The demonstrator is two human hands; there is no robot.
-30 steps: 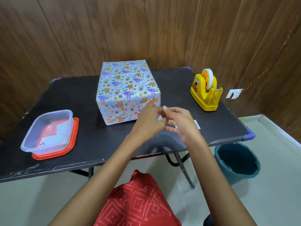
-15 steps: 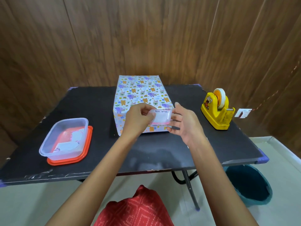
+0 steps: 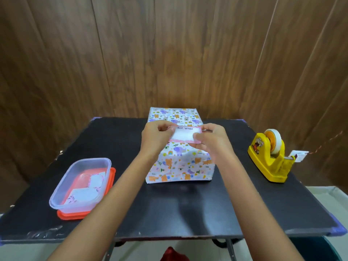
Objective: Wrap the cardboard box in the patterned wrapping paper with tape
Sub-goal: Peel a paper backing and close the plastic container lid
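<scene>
1. A person's left hand (image 3: 156, 136) and right hand (image 3: 211, 143) hold a pink-edged card (image 3: 185, 135) lettered "Best Wishes" level over the near top edge of the box (image 3: 178, 166). The left hand pinches the card's left end between thumb and fingers, and the right pinches its lower right corner the same way.

2. A second ago both hands were bunched low in front of the box's near corner. Half a second ago the card faced the camera in front of the near side. It has since been lifted and carried back, so that it now sits above the top face. Whether it touches the paper cannot be told.

3. The box stands at the middle of the black worktop (image 3: 188, 208), covered on every visible face by the patterned paper (image 3: 175, 117). No cardboard shows and no flap hangs loose.

4. Judged from that, the wrapping proper looks done and the hands have moved on to a finishing touch: lining the card up to be fixed on top.

5. The yellow tape dispenser (image 3: 269, 157) waits untouched at the right. A clear tub (image 3: 62, 194) holding more cards sits on its orange lid (image 3: 71, 216) at the left.
</scene>
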